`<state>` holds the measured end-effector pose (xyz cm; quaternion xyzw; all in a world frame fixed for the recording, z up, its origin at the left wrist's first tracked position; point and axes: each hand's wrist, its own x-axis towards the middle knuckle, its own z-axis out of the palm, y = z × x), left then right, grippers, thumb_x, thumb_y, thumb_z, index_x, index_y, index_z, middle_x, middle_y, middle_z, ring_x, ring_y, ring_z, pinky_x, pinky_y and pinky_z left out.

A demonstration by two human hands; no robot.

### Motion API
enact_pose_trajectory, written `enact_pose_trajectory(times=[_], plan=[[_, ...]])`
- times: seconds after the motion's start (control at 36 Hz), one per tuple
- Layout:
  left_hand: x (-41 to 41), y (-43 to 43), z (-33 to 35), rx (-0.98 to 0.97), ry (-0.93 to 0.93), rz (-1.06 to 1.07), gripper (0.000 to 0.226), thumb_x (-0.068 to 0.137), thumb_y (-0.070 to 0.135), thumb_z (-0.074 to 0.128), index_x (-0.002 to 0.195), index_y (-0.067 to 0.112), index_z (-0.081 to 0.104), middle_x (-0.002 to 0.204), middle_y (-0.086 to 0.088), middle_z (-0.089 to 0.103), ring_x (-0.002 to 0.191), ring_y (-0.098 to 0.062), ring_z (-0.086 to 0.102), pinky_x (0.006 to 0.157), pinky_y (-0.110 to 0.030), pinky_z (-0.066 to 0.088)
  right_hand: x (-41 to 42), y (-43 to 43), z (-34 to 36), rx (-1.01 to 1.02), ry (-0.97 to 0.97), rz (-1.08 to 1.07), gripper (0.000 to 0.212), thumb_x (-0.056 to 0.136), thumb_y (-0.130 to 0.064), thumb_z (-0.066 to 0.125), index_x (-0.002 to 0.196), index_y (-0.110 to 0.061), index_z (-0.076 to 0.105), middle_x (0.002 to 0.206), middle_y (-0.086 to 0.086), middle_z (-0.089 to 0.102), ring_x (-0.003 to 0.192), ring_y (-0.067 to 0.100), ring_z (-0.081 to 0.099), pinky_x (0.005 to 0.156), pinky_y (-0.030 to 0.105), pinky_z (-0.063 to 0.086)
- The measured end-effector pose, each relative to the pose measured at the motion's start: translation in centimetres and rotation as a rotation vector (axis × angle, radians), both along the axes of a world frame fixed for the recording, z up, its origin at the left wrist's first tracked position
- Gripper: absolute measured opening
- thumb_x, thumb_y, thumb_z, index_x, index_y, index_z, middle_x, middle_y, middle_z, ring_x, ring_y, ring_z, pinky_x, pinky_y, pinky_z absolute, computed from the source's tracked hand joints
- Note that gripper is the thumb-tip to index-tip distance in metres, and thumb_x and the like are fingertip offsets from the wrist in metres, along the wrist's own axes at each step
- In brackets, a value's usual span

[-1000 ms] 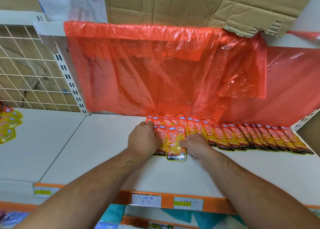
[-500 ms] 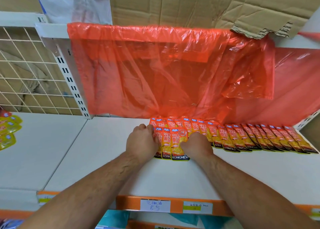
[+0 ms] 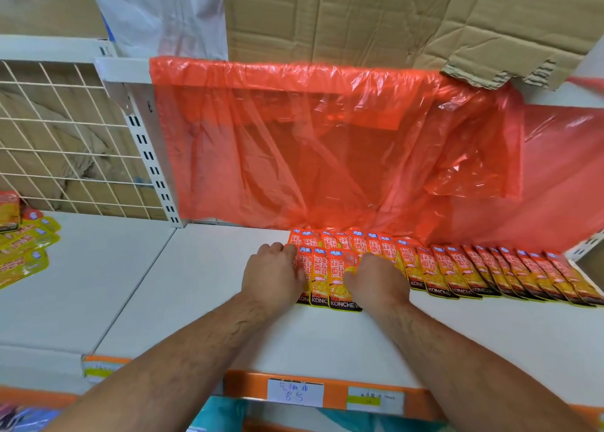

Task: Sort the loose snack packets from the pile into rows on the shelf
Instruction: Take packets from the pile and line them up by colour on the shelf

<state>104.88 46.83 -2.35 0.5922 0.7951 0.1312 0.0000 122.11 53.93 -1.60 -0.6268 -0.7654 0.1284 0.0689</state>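
Note:
Orange-and-yellow snack packets lie overlapping in a long row (image 3: 490,276) along the back of the white shelf (image 3: 202,294), reaching to its right end. A second short row (image 3: 343,243) sits behind its left end. My left hand (image 3: 271,276) curls its fingers against the left edge of the front packets (image 3: 333,278). My right hand (image 3: 377,281) lies over the packets just to the right, fingers curled, with its thumb on the frontmost packet. The packets under both hands are partly hidden.
A red plastic sheet (image 3: 327,150) hangs behind the rows. Yellow packets (image 3: 23,255) lie in a loose pile on the neighbouring shelf at far left, in front of a wire grid (image 3: 65,137). Cardboard (image 3: 392,16) lies on the shelf above. Price labels (image 3: 295,392) line the orange front edge.
The frontmost packet, which stuck out toward me, now lies level with its neighbours. Both hands have stayed on either side of it, drawn closer against the packets.

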Motion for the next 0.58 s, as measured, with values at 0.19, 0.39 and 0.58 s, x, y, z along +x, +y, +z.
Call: enact_pose_trajectory(times=[0.19,0.39,0.58], plan=[[-0.3,-1.9,0.2,-0.051,-0.009,0.054,0.054,0.091,0.048,0.046,0.139,0.025,0.047,0.134,0.0,0.057,0.124,-0.023,0.049,0.101,-0.036,0.042,-1.6,-1.0,-0.2,0.148,-0.039,0.4,0.054,0.089,-0.049,0.049,0.138,-0.026,0.052,0.138,-0.001,0.053,0.128,0.025,0.043,0.105,0.037,0.039],[-1.6,-6.9,-0.1,-0.167,0.029,0.211,0.063,0.095,0.058,0.03,0.15,0.028,0.031,0.157,0.0,0.033,0.143,-0.024,0.029,0.116,-0.045,0.025,-5.1,-3.0,-0.2,0.077,-0.122,0.675,0.066,0.09,-0.055,0.048,0.15,-0.032,0.032,0.159,0.001,0.027,0.145,0.027,0.022,0.118,0.043,0.021],[-4.4,-12.3,1.2,-0.171,-0.034,0.396,0.067,0.094,0.061,0.033,0.152,0.029,0.027,0.16,0.002,0.027,0.146,-0.023,0.024,0.119,-0.044,0.021,-9.9,-6.0,0.7,-0.023,-0.108,0.805,0.069,0.092,-0.057,0.046,0.154,-0.035,0.024,0.163,-0.002,0.018,0.148,0.024,0.016,0.12,0.041,0.019]])
